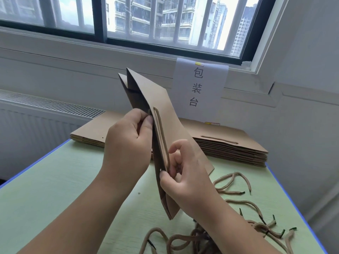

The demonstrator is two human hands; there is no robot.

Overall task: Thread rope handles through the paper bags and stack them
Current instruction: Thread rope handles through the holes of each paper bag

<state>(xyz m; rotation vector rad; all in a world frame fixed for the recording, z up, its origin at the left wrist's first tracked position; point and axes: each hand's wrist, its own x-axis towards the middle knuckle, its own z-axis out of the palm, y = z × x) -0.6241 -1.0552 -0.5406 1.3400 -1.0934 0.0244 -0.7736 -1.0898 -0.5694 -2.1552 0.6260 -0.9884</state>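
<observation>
left hand: fingertips are tucking behind the edge of the paper bag, so only the thumb is showing
right hand: it's pinching at the bag's edge, but the fingers are covering whatever's in that pinch, can't tell
rope handle: its ends are ducking out of sight, the lower one behind the right hand
bag stack: the bag and hands are blocking the middle, so one pile or two, dunno
loose ropes: the tangle is running off the bottom edge
table: the frame is cropping the near corners
sticker: way too tiny to be reading
</observation>
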